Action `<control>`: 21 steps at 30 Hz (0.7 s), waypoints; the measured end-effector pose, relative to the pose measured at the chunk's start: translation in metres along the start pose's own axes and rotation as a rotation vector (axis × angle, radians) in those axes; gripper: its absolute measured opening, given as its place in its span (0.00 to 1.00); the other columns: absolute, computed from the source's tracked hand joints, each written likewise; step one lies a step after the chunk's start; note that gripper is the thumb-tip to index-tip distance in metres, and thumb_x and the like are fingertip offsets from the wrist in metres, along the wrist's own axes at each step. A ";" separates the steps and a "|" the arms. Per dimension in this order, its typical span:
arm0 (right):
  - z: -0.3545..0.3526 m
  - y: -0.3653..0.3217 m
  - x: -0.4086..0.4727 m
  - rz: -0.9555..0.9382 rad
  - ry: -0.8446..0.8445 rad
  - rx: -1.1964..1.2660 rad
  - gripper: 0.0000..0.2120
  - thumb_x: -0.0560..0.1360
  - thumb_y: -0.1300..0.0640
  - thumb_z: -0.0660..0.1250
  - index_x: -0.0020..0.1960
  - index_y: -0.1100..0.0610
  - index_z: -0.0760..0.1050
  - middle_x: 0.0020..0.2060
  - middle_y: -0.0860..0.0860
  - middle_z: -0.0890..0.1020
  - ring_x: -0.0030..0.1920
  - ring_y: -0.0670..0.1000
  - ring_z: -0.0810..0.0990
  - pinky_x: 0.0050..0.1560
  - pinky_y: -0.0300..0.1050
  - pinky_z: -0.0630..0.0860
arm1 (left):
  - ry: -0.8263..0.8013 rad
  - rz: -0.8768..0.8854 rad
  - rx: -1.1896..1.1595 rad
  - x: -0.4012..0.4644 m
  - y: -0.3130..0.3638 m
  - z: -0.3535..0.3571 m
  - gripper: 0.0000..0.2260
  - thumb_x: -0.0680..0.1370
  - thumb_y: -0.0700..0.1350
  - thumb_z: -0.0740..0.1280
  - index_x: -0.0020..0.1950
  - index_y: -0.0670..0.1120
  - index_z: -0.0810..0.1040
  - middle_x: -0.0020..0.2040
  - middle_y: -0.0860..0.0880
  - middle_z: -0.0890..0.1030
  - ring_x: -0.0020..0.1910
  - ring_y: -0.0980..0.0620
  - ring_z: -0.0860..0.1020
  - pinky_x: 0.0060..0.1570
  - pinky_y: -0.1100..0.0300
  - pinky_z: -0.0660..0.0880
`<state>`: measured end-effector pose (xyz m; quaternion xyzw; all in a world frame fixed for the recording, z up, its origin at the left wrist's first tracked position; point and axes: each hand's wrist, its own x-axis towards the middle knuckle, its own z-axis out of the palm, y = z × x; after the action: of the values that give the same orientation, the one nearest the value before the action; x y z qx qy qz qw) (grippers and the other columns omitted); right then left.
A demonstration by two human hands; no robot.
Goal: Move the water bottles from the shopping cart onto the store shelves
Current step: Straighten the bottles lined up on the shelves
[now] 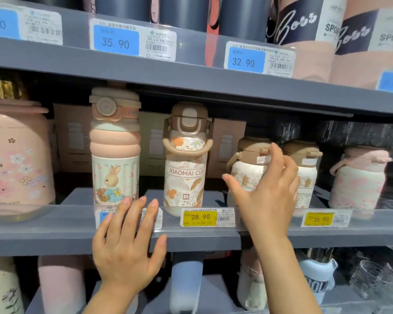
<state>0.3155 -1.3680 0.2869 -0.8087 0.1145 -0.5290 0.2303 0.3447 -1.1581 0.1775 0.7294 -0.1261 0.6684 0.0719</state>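
On the middle grey shelf [55, 232] stand a pink bottle with a rabbit picture [115, 150] and a leaf-patterned "XIAOMAI CUP" bottle [186, 164]. Right of them are two short brown-lidded bottles [247, 166] [305, 168]. My right hand [268, 196] is raised with fingers spread in front of these two, holding nothing; whether it touches them I cannot tell. My left hand [127, 243] lies flat with straight fingers against the shelf's front edge, below the rabbit bottle. The shopping cart is out of view.
A large pink floral jug [16, 155] fills the shelf's left end and a pink-white bottle [359, 177] its right end. Boxes stand behind the bottles. The shelf above [191, 75] carries dark and pink cups. More bottles stand on the shelf below.
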 end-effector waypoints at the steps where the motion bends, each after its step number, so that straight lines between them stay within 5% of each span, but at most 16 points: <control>1: 0.003 0.001 0.003 0.035 -0.063 -0.008 0.49 0.65 0.39 0.74 0.76 0.49 0.51 0.68 0.57 0.63 0.66 0.59 0.64 0.59 0.60 0.72 | -0.004 -0.002 -0.003 0.000 0.000 -0.001 0.21 0.78 0.53 0.56 0.68 0.46 0.72 0.63 0.43 0.78 0.66 0.43 0.71 0.65 0.53 0.62; 8: 0.006 0.014 0.014 0.066 -0.177 0.194 0.53 0.67 0.53 0.76 0.78 0.45 0.41 0.66 0.55 0.64 0.62 0.58 0.69 0.54 0.47 0.67 | -0.034 0.005 -0.020 0.000 0.000 -0.004 0.22 0.79 0.54 0.55 0.69 0.46 0.71 0.66 0.45 0.74 0.67 0.43 0.70 0.67 0.55 0.60; 10: 0.002 0.021 0.020 0.088 -0.318 0.323 0.53 0.67 0.55 0.75 0.77 0.41 0.39 0.71 0.52 0.63 0.66 0.54 0.68 0.59 0.44 0.66 | -0.032 0.004 -0.021 0.000 0.000 -0.004 0.21 0.79 0.54 0.55 0.69 0.46 0.71 0.67 0.45 0.73 0.67 0.43 0.70 0.66 0.55 0.60; 13: -0.006 0.030 0.027 0.095 -0.482 0.422 0.55 0.68 0.58 0.75 0.75 0.37 0.37 0.75 0.49 0.61 0.72 0.53 0.64 0.69 0.54 0.66 | -0.027 0.007 -0.012 0.000 0.001 -0.003 0.21 0.79 0.54 0.55 0.69 0.46 0.72 0.65 0.44 0.76 0.67 0.42 0.71 0.62 0.50 0.64; 17: -0.005 0.021 0.018 0.077 -0.389 0.322 0.56 0.66 0.47 0.77 0.77 0.42 0.38 0.75 0.51 0.57 0.74 0.52 0.58 0.70 0.51 0.61 | -0.025 0.002 -0.015 0.000 0.000 -0.003 0.21 0.79 0.54 0.55 0.69 0.46 0.71 0.63 0.43 0.78 0.67 0.42 0.71 0.58 0.47 0.67; 21: 0.007 0.009 0.013 0.056 -0.277 0.084 0.60 0.62 0.42 0.78 0.78 0.47 0.39 0.68 0.56 0.62 0.68 0.57 0.64 0.62 0.51 0.68 | -0.028 -0.001 -0.014 -0.001 0.001 -0.003 0.21 0.79 0.54 0.55 0.69 0.46 0.71 0.64 0.43 0.77 0.67 0.42 0.70 0.60 0.48 0.65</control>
<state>0.3280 -1.3794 0.2908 -0.8601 0.0819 -0.4098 0.2925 0.3415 -1.1581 0.1769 0.7383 -0.1314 0.6572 0.0754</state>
